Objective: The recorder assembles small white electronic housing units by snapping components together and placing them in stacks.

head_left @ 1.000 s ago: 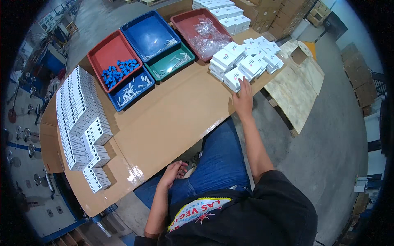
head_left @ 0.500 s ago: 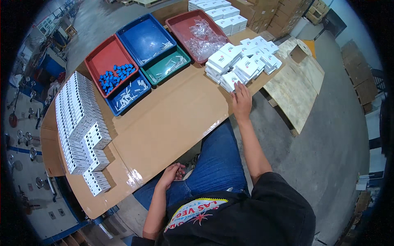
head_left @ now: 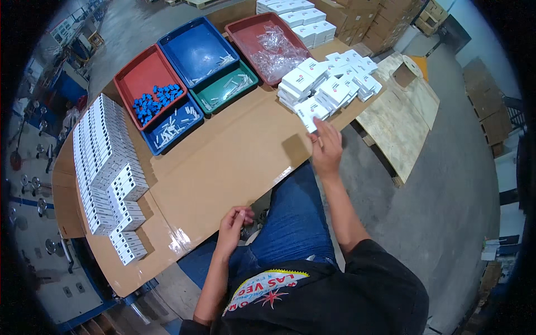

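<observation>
Since half a second ago, we saw right hand draw back toward body, fingertips on near corner of white box. Box slid partway out from near end of loose pile of white boxes, jutting farther past it than before. Dark shadow appeared on cardboard just left of hand. We also noted left hand raised from lap, nearer cardboard's front edge, thumb turned upward.
</observation>
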Available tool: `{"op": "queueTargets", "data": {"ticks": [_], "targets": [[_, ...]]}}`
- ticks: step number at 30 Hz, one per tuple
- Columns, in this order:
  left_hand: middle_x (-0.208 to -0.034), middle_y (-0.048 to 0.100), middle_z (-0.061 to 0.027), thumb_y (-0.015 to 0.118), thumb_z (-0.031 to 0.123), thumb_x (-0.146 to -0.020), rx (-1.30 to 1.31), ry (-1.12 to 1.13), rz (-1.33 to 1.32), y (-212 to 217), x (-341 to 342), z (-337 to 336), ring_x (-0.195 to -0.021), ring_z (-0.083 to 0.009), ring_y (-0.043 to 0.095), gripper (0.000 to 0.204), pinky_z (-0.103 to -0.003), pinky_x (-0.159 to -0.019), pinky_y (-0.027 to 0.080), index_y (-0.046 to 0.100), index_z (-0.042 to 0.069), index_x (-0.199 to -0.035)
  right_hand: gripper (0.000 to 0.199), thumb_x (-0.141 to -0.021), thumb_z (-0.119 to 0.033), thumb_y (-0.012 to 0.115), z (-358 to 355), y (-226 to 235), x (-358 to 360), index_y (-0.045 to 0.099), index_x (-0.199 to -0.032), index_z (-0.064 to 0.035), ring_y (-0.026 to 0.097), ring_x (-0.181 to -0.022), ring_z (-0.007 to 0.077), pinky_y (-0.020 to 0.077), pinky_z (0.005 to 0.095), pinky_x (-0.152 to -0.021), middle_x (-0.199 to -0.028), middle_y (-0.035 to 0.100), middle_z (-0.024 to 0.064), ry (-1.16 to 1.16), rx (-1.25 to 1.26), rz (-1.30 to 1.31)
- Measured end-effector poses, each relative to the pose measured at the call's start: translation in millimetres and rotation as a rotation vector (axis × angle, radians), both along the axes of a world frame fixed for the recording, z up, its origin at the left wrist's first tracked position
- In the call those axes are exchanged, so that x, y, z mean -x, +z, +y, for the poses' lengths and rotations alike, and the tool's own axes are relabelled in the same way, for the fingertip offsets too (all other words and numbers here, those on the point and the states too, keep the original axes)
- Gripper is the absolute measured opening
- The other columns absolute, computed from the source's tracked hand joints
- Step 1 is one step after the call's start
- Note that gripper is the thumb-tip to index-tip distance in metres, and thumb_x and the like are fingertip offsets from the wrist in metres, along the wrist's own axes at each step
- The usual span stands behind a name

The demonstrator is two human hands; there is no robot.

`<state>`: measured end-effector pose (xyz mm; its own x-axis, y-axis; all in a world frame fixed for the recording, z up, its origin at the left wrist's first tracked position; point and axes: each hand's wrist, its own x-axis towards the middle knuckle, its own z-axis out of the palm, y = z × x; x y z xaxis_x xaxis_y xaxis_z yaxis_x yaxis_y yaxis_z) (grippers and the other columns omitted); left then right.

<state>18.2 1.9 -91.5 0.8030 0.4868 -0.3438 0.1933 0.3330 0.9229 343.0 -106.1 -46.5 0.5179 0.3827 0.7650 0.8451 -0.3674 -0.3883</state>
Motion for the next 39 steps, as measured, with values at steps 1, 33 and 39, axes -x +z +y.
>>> {"op": "queueTargets", "data": {"ticks": [1,33,39], "targets": [[-0.111,0.07,-0.0083,0.048,0.023,-0.11,0.001,0.048,-0.034,9,-11,1,-0.101,-0.0155,0.066,0.031,-0.03,-0.091,0.052,0.062,-0.001,-0.123,0.038,-0.087,-0.008,0.074,4,2,13,0.07,-0.125,-0.0054,0.068,-0.111,0.0288,0.0458,0.0452,-0.104,-0.119,0.074,0.0106,0.062,-0.007,0.038],[-0.159,0.035,-0.0134,0.076,0.005,-0.071,-0.237,0.264,-0.48,53,-11,5,-0.149,-0.0276,0.035,0.108,-0.045,-0.121,0.033,0.018,0.011,-0.162,0.087,-0.092,-0.04,0.073,44,43,171,0.031,-0.159,-0.0036,0.032,-0.151,0.032,0.0371,0.0486,-0.116,-0.164,0.03,0.0174,1.108,0.116,1.198],[-0.162,0.027,-0.0129,0.077,0.003,-0.066,-0.408,0.231,-0.433,62,-2,3,-0.152,-0.0296,0.028,0.112,-0.048,-0.121,0.031,0.019,0.01,-0.161,0.084,-0.088,-0.028,0.073,43,45,169,0.033,-0.159,-0.0081,0.031,-0.152,0.0338,0.0375,0.051,-0.116,-0.165,0.027,0.0173,1.236,0.165,1.075]]}}
